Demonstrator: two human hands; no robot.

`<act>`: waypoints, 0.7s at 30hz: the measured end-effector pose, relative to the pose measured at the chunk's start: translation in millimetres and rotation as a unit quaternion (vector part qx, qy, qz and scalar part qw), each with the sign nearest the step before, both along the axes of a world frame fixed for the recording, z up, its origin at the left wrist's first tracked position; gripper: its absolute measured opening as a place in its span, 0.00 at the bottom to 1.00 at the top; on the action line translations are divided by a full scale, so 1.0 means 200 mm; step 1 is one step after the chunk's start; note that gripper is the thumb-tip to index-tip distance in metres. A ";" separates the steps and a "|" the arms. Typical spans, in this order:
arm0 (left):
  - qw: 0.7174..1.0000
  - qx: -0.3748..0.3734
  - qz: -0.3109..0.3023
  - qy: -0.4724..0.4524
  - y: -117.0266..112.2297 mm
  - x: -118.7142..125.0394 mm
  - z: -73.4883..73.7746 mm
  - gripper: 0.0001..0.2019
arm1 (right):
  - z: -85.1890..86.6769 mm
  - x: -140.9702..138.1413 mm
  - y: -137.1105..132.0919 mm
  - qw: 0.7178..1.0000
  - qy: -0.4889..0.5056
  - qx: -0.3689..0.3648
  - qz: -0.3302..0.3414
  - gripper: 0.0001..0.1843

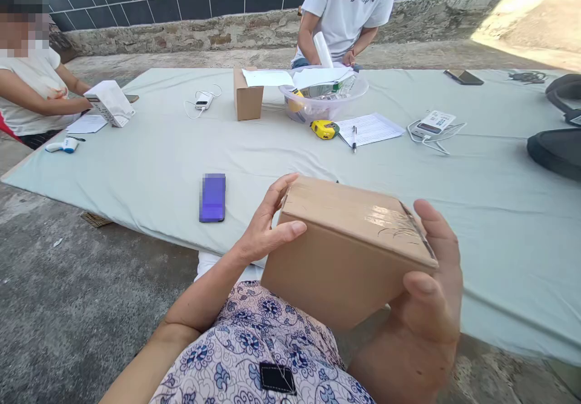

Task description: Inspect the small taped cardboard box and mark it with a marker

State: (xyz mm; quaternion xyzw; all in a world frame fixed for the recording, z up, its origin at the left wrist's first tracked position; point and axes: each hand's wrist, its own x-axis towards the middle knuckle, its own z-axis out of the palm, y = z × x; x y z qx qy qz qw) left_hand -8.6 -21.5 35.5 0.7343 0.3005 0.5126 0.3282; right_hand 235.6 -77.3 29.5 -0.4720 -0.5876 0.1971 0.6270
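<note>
A taped brown cardboard box (pixel 345 247) is held over my lap, close to the near edge of the pale green sheet (pixel 149 168). My left hand (pixel 267 225) grips its left end, thumb on the front face and fingers curled over the top edge. My right hand (pixel 424 307) holds the right end from below, thumb on the front and a finger up along the side. Clear tape shines on the box's top face.
A blue phone (pixel 212 197) lies left of the box. Farther off are a second cardboard box (pixel 247 97), a clear bowl (pixel 324 98) with papers, a yellow tape measure (pixel 324 129), a form with a pen (pixel 368 129), and dark bags (pixel 556 150). Two other people sit at the far side and the left.
</note>
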 end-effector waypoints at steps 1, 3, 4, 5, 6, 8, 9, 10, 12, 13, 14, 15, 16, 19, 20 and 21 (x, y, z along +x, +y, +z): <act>1.000 -0.011 0.002 0.003 0.00 0.01 -0.01 0.38 | 0.02 -0.01 0.01 0.999 0.041 -0.005 -0.007 0.44; 0.999 -0.038 -0.003 0.013 0.00 0.01 -0.03 0.40 | 0.05 -0.03 0.02 0.993 0.115 -0.005 -0.008 0.45; 0.998 -0.055 -0.012 0.015 -0.01 0.02 -0.03 0.41 | 0.06 -0.04 0.02 0.991 0.131 0.007 -0.021 0.45; 0.997 -0.070 -0.022 0.014 -0.01 0.02 -0.03 0.42 | 0.07 -0.05 0.03 0.990 0.136 0.019 -0.029 0.45; 0.996 -0.081 -0.030 0.009 -0.01 0.02 -0.03 0.40 | 0.07 -0.06 0.03 0.990 0.137 0.031 -0.031 0.45; 0.997 -0.079 -0.025 0.004 -0.02 0.03 -0.02 0.36 | 0.06 -0.08 0.05 0.989 0.137 0.043 -0.022 0.44; 0.997 -0.070 -0.011 0.007 -0.02 0.03 -0.01 0.33 | 0.05 -0.09 0.05 0.990 0.135 0.045 -0.019 0.43; 0.998 -0.060 0.009 0.011 -0.02 0.03 -0.01 0.31 | 0.03 -0.09 0.06 0.990 0.129 0.048 -0.021 0.43; 0.997 -0.045 0.057 0.021 -0.03 0.04 -0.02 0.29 | 0.00 -0.10 0.07 0.993 0.105 0.052 -0.033 0.44; 0.996 -0.037 0.083 0.026 -0.04 0.04 -0.02 0.30 | -0.01 -0.10 0.07 0.994 0.090 0.053 -0.044 0.45; 0.994 -0.025 0.106 0.030 -0.05 0.05 -0.03 0.32 | -0.03 -0.11 0.07 0.994 0.073 0.058 -0.056 0.46; 0.991 -0.007 0.126 0.035 -0.06 0.05 -0.03 0.35 | -0.03 -0.12 0.07 0.994 0.057 0.060 -0.066 0.47; 0.989 0.014 0.141 0.043 -0.07 0.06 -0.03 0.39 | -0.04 -0.14 0.07 0.995 0.040 0.063 -0.071 0.46; 0.978 0.072 0.176 0.084 -0.12 0.07 -0.02 0.52 | -0.04 -0.22 0.07 0.995 -0.001 0.065 -0.072 0.46; 0.974 0.081 0.187 0.102 -0.13 0.07 -0.01 0.56 | -0.04 -0.25 0.07 0.995 -0.007 0.066 -0.071 0.47; 0.970 0.082 0.197 0.121 -0.14 0.07 -0.01 0.60 | -0.04 -0.27 0.07 0.995 -0.011 0.062 -0.071 0.47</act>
